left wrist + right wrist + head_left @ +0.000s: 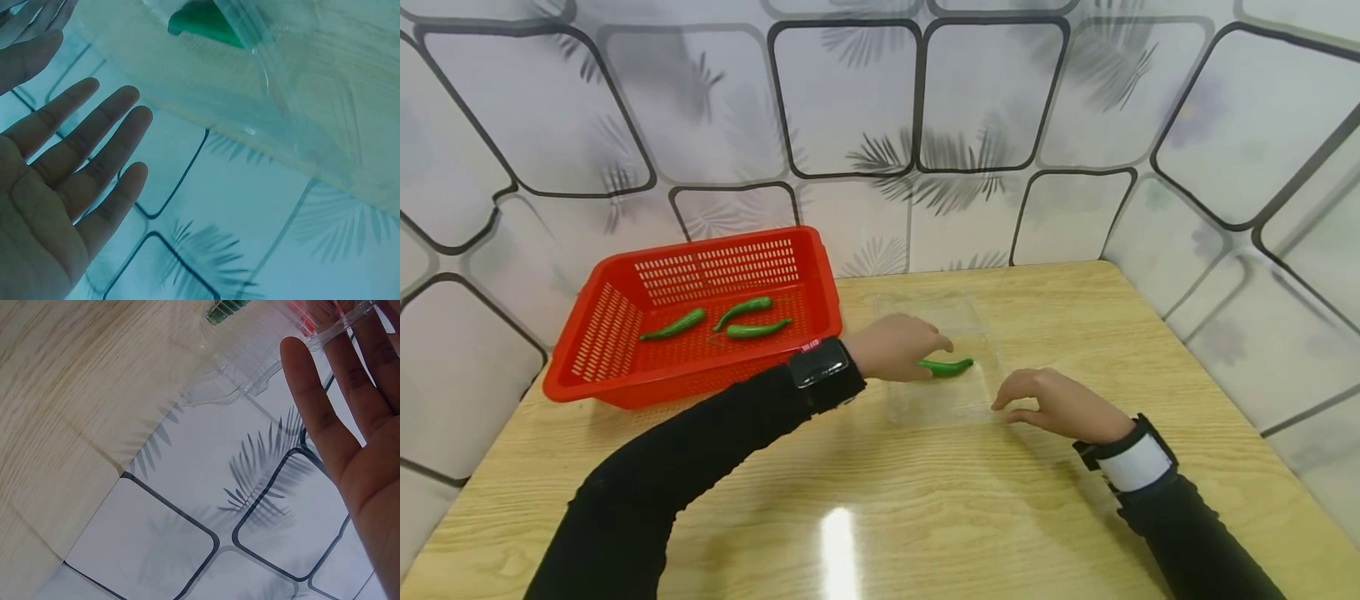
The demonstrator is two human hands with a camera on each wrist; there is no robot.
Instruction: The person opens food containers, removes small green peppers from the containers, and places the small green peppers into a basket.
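A clear plastic container [936, 404] lies on the table with one green chili pepper [951, 368] in it. My left hand [895, 343] hovers over the container's left side and hides the pepper's left end. In the left wrist view the fingers of that hand [81, 156] are spread, and nothing is held. My right hand [1067, 404] is at the container's near right corner, its fingers loosely bent. In the right wrist view its fingers [306, 387] reach the container's clear rim [219, 400]; whether they press on it is hard to tell.
Left of the container stands a red plastic basket [831, 308] with slotted walls. Inside it lie a chili [673, 325], a second chili [743, 309] and a third chili [758, 330]. A patterned wall covering [850, 100] borders the wooden table [962, 517] at the back and right.
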